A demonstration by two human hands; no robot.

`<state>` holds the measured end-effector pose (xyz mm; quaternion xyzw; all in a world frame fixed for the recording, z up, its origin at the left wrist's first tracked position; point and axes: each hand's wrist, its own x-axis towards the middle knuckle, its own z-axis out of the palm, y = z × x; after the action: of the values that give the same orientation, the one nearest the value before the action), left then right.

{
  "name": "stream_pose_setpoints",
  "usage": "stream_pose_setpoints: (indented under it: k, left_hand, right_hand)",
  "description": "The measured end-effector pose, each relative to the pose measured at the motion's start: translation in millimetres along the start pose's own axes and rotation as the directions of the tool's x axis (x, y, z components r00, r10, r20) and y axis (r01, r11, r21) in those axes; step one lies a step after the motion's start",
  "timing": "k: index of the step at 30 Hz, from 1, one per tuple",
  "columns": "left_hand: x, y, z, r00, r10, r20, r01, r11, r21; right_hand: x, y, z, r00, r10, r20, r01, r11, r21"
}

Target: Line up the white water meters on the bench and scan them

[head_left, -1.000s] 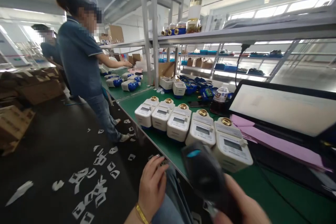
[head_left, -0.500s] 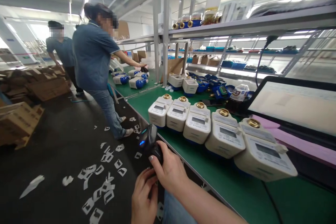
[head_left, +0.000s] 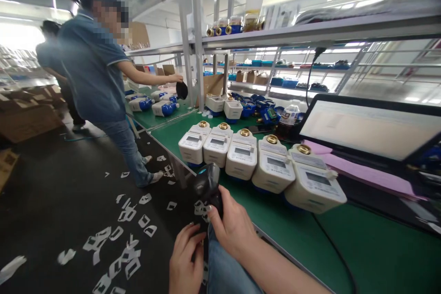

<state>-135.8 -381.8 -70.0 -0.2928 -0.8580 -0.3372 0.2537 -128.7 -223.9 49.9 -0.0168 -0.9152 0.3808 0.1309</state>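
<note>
A long green table (head_left: 310,243) runs from near right to far left under steel shelving (head_left: 310,32), with an angled monitor (head_left: 368,128) at right. At far left a co-worker in a blue shirt (head_left: 93,73) leans over the table toward blue-bodied meters (head_left: 165,108), a dark object in the outstretched hand. On the floor (head_left: 69,202), white paper scraps (head_left: 127,243) lie scattered. Along the near table edge stands a row of 5 white meters (head_left: 241,156), each topped with a brass fitting, display faces turned toward the camera. Just in front of the row, off the table edge, the right hand (head_left: 234,229) has its grip clamped on the handle of a black barcode scanner (head_left: 207,183), head raised and lit blue, near the leftmost 2 meters. The left hand (head_left: 184,262) sits below it at the scanner's lower end; whether its grip is closed there cannot be told. The work looks to be at the scanning step; the next move calls for aiming the scanner head squarely at a meter face.
</note>
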Motion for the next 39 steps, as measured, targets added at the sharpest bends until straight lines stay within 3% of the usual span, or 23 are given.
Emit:
stream_pose_setpoints:
  k: [8, 14, 19, 29, 39]
  left_hand:
    - [5, 11, 0.1, 1.0, 0.026, 0.013, -0.026, 1.0, -0.003]
    - [5, 12, 1.7, 0.999, 0.052, 0.007, -0.052, 0.999, 0.007]
    - [12, 21, 9.0, 0.996, 0.082, 0.032, -0.082, 0.996, -0.023]
    - [21, 38, 16.8, 0.985, 0.145, 0.094, -0.14, 0.989, -0.049]
    - [26, 48, 28.1, 0.976, 0.16, 0.147, -0.152, 0.986, -0.061]
  right_hand:
    - [1, 3, -3, 0.999, -0.024, -0.021, 0.023, 0.999, -0.046]
    - [-28, 21, -28, 0.998, -0.041, -0.04, 0.041, 0.999, -0.006]
    - [-47, 34, -46, 0.999, 0.027, -0.044, -0.028, 0.999, -0.028]
    - [-42, 41, -50, 0.999, 0.017, -0.04, -0.017, 1.0, -0.003]
    - [-88, 65, -83, 0.996, 0.054, -0.07, -0.055, 0.998, -0.015]
